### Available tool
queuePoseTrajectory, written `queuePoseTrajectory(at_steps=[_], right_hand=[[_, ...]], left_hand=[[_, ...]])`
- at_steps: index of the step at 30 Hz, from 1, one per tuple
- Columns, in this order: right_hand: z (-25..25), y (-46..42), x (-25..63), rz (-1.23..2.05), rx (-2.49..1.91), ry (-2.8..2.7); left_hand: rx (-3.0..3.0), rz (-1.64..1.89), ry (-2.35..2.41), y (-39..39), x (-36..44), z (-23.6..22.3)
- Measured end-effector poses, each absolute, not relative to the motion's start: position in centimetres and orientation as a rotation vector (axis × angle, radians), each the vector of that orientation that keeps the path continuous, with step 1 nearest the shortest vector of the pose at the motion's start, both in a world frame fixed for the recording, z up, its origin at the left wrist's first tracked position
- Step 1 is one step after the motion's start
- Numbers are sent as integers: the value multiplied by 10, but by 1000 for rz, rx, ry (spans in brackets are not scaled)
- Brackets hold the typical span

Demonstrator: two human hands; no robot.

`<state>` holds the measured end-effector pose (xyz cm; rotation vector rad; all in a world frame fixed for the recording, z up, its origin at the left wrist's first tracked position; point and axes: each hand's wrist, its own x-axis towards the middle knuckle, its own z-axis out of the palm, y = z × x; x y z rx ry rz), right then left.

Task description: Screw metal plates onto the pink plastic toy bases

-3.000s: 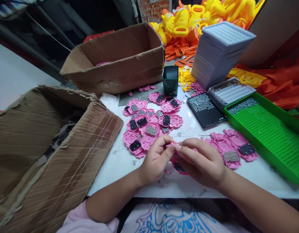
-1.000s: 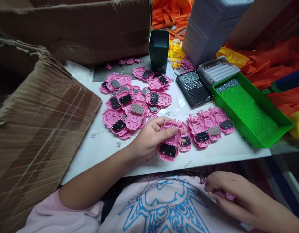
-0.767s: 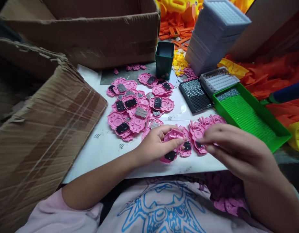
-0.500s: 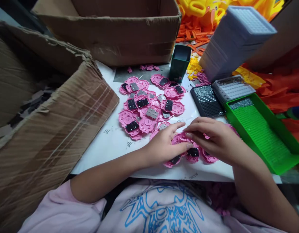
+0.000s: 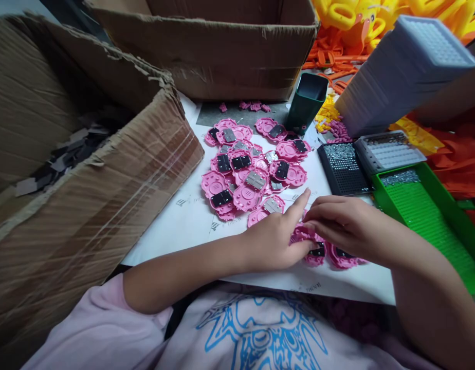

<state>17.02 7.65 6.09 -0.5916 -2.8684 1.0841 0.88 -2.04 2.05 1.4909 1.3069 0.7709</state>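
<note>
My left hand (image 5: 274, 240) holds a pink plastic casing (image 5: 299, 233), thumb over its near edge and index finger stretched out past it; the other fingers are hidden. Above that casing, my right hand (image 5: 351, 226) has its fingertips pinched together. Whatever they hold is too small or hidden to make out. Under and beside the hands lie more pink casings (image 5: 343, 258) with black plates. Farther left, a pile of pink casings (image 5: 248, 194) carries black plates (image 5: 222, 198) and grey plates (image 5: 256, 180).
Two cardboard boxes stand left (image 5: 145, 169) and behind (image 5: 206, 61). To the right are a dark green cup (image 5: 305, 105), a black tray of small metal parts (image 5: 343, 169), a clear tray (image 5: 391, 149), a green tray (image 5: 434, 221) and a tall stack of pale trays (image 5: 399, 77).
The whole view has shifted, so the table things appear farther right. My left index finger now points more upward and apart from my right hand. Both hands stay at the same casing.
</note>
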Motion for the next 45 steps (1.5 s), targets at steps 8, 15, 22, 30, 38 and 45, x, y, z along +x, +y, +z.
queuePoseTrajectory(at_steps=[8, 15, 22, 30, 38, 45], right_hand=[[59, 76, 172, 1071, -522, -2872], [70, 83, 172, 1343, -709, -2536], [53, 72, 182, 769, -445, -2366], [30, 56, 178, 573, -411, -2444], [27, 60, 178, 440, -521, -2337], [25, 59, 172, 344, -531, -2252]], left_hand=[[1549, 783, 1259, -22, 11, 19], [1299, 909, 1151, -21, 4, 23], [839, 1049, 986, -12, 1, 27], [714, 1036, 982, -7, 3, 24], [484, 1150, 829, -11, 8, 22], [387, 1212, 714, -12, 12, 30]])
